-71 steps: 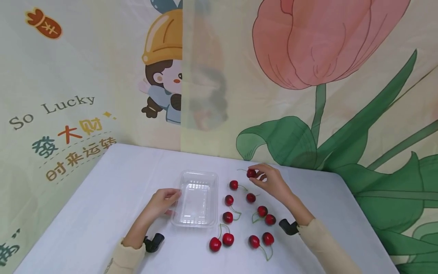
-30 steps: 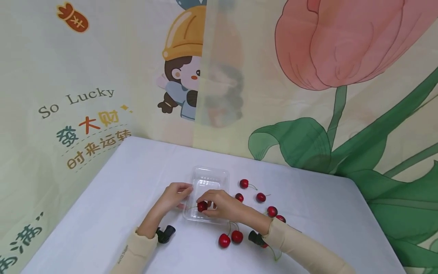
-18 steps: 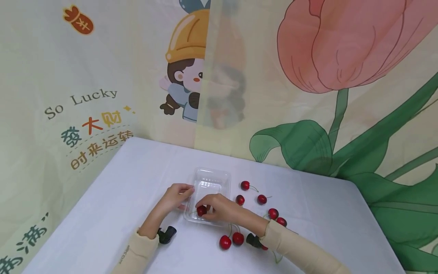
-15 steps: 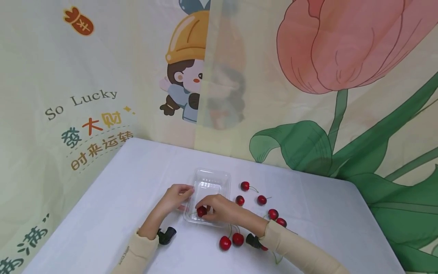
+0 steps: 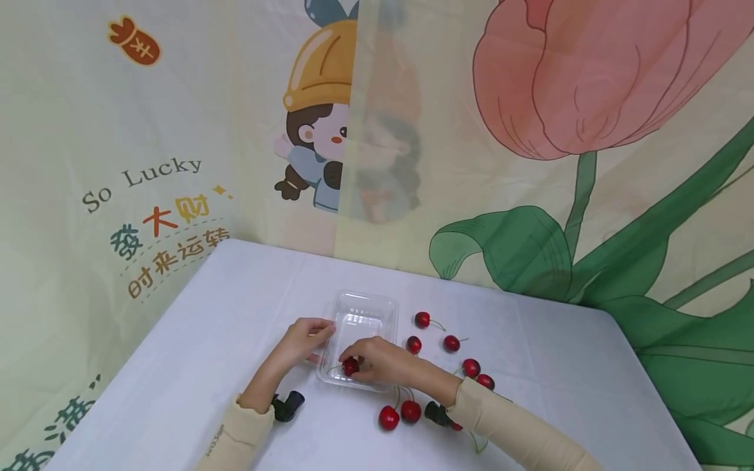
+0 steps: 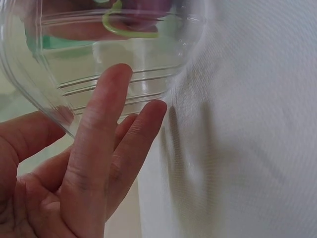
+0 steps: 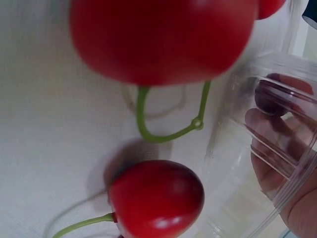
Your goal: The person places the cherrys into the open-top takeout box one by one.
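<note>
A clear plastic container (image 5: 385, 314) lies on the white table, its near end partly behind my right hand. My left hand (image 5: 302, 341) holds its left rim; in the left wrist view, fingers (image 6: 96, 134) lie along the outside wall with the thumb at the edge. Inside the near end, my right hand (image 5: 379, 361) pinches a dark red cherry (image 5: 350, 367) between thumb and fingertips. That cherry's green stem (image 6: 130, 33) shows through the clear wall in the left wrist view. In the right wrist view the right hand (image 7: 270, 163) also appears through the plastic.
Several loose cherries lie right of the container, among them a cherry (image 5: 421, 320) at the back and a joined pair with a cherry (image 5: 389, 418) at the front. The right sleeve (image 5: 518, 425) passes over another pair. A printed curtain (image 5: 448, 196) hangs behind the table.
My right hand has brought the cherry from the table's back right into the container's near end, lowering slightly. In the last half second both hands barely move. The left hand keeps its hold.
</note>
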`<state>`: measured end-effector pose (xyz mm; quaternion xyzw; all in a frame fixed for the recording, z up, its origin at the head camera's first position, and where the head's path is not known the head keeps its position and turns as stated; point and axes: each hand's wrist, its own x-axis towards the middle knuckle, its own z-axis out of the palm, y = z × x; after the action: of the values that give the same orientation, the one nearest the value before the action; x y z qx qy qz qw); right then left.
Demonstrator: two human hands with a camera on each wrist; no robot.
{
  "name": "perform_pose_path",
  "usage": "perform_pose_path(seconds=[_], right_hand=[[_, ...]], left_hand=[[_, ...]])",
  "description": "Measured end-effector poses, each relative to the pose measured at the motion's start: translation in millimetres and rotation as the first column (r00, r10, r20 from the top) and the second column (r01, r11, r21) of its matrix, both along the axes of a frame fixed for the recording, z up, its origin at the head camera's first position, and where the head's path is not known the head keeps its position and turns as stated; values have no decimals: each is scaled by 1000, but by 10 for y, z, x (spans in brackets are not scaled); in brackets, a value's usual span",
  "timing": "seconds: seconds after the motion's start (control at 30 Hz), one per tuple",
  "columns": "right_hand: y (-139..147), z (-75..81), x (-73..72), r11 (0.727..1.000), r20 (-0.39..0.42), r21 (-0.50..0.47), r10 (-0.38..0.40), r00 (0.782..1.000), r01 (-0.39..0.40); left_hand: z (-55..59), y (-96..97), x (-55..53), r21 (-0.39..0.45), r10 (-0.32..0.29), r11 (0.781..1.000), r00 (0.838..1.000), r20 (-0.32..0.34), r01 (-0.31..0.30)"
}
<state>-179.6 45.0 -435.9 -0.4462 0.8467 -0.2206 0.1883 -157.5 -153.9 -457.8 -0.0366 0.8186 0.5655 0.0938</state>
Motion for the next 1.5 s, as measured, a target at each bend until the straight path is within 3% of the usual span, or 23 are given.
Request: perform_pose_path(seconds=[0.33, 0.57, 0.87, 1.1, 1.27, 1.5], right_hand=[[66, 41, -6, 999, 40, -37, -22, 999, 24], [200, 206, -70, 988, 16, -153, -17, 1000, 19], [484, 462, -233, 949, -54, -293, -141, 989, 119], [732, 544, -432, 905, -145, -380, -262, 954, 191], [906, 531, -573, 891, -148, -366, -341, 928, 269], [1068, 406, -706, 906, -110, -262, -370, 923, 332]], left_hand=[[-20, 9, 15, 3, -3, 1000, 1000, 6, 3], [-10, 14, 25, -9, -4, 1000, 1000, 4, 4], [-10, 9, 33, 3, 14, 1000, 1000, 19, -15], [-11, 16, 37, 0, 8, 1000, 1000, 18, -8], [-5, 21, 23, -4, 8, 1000, 1000, 18, -8], [-7, 16, 22, -1, 8, 1000, 1000, 20, -8]])
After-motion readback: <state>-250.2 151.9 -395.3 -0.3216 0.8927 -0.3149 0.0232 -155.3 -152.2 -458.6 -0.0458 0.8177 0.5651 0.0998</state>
